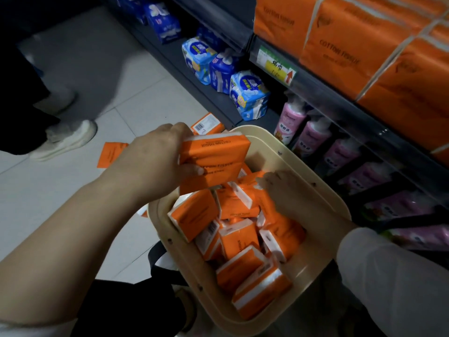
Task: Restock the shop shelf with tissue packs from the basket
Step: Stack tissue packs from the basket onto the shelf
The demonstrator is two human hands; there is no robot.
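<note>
Tissue packs (233, 239) lie jumbled in the cream basket (298, 166) at lower centre of the frame. Two more, the held pair (216, 152), sit stacked above its far rim in the left hand (150, 161). Its fingers (181, 131) are clamped over the pair's far edge, with the thumb pressed on the near side. The right hand (279, 188) reaches down among the packs in the basket. It is motion-blurred, so I cannot tell whether its fingers grip a pack or only touch one.

The likeliest slip, I judge, is the lower pack of the held pair sliding out. The wrappers look glossy, and one hand pinches both packs by their edges alone. Adding a third to that stack would probably make the grip less sure. Two loose packs (207, 125) lie on the floor (136, 93) just beyond the basket. A dropped one could be trodden on, since another person's shoes (68, 139) stand near them at the left.

The floor is pale tile. A dark shelf (340, 100) runs diagonally down the right side. Orange stock (364, 45) is piled at upper right above a price label (277, 66). Blue packs (247, 93) stand on the lowest ledge at upper centre, and pink packs (313, 137) are below the orange stock.
</note>
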